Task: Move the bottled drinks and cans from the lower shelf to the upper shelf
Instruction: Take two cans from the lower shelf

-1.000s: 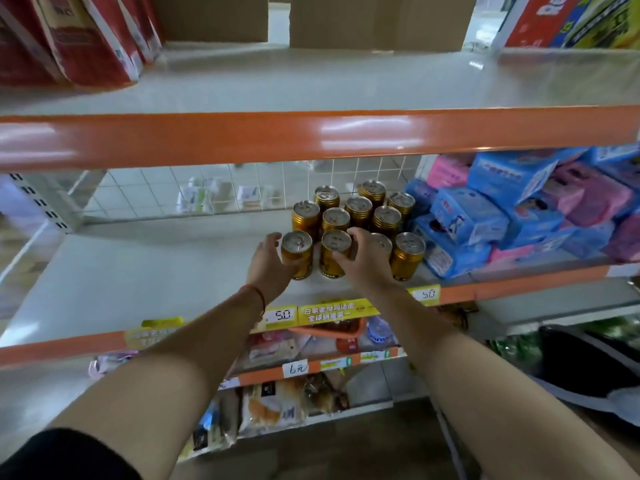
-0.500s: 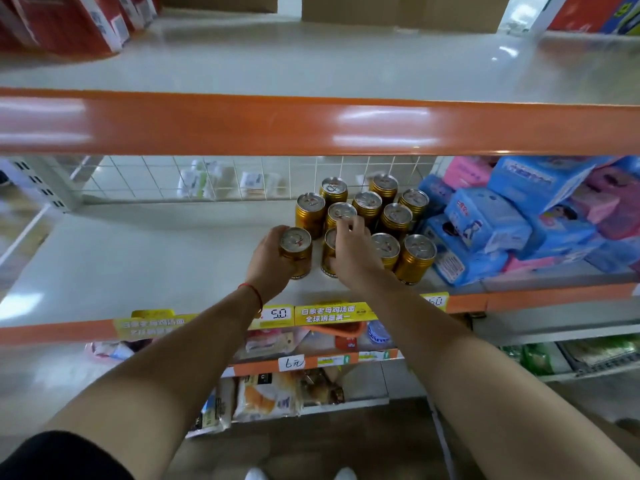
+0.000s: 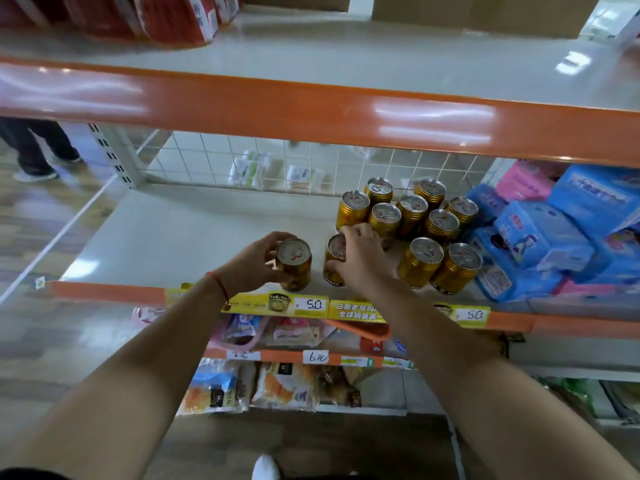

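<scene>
Several gold cans [image 3: 412,216] with silver lids stand grouped on the lower shelf [image 3: 180,237], right of its middle. My left hand [image 3: 254,259] is wrapped around one gold can [image 3: 294,265] near the shelf's front edge, apart from the group. My right hand [image 3: 360,254] grips a second gold can [image 3: 335,261] from above and partly hides it. Two more cans [image 3: 440,265] stand at the front right. The upper shelf [image 3: 346,60] lies above behind an orange rail.
Blue and pink soft packs [image 3: 554,230] are piled to the right of the cans. Red packages [image 3: 166,15] and cardboard boxes [image 3: 478,12] sit at the back of the upper shelf. A wire grid [image 3: 277,168] backs the lower shelf. A person's legs [image 3: 34,147] stand at far left.
My left hand has pulled its can to the left, away from the group. My right hand has closed over the neighbouring front can. The view has shifted to the left.
</scene>
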A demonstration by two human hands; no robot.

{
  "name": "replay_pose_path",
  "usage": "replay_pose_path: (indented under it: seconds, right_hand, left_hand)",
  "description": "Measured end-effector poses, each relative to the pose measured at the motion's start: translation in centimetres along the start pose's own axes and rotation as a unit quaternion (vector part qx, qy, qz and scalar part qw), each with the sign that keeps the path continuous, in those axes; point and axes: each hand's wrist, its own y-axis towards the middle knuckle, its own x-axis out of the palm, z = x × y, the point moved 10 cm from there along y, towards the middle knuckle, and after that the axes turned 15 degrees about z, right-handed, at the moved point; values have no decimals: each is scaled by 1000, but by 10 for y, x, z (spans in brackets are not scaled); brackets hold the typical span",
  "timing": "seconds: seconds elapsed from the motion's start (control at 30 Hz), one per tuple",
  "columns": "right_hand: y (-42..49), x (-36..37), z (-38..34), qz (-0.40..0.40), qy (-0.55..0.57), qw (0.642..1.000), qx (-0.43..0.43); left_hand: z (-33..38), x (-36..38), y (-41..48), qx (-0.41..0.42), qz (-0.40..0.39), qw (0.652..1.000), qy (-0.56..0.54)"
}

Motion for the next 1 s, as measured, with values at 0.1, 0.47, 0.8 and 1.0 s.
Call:
replay_pose_path:
  seconds: [0.1,0.47,0.8,1.0]
  right_hand:
    - [0,4,-9,-12,15,1000,-8]
    - [8,11,10,-154,102,983,-18]
    - [11,15,15,-156,97,983,14]
    - [13,16,22,-148,110,982,26]
  left_hand:
    - [-1,-7,-4,-9,-1,1000,-16]
    - [20,-9,-7,62,62,996,21]
    - [20,-9,-7,54,56,997,11]
    - [6,-17,-8,13,66,998,-12]
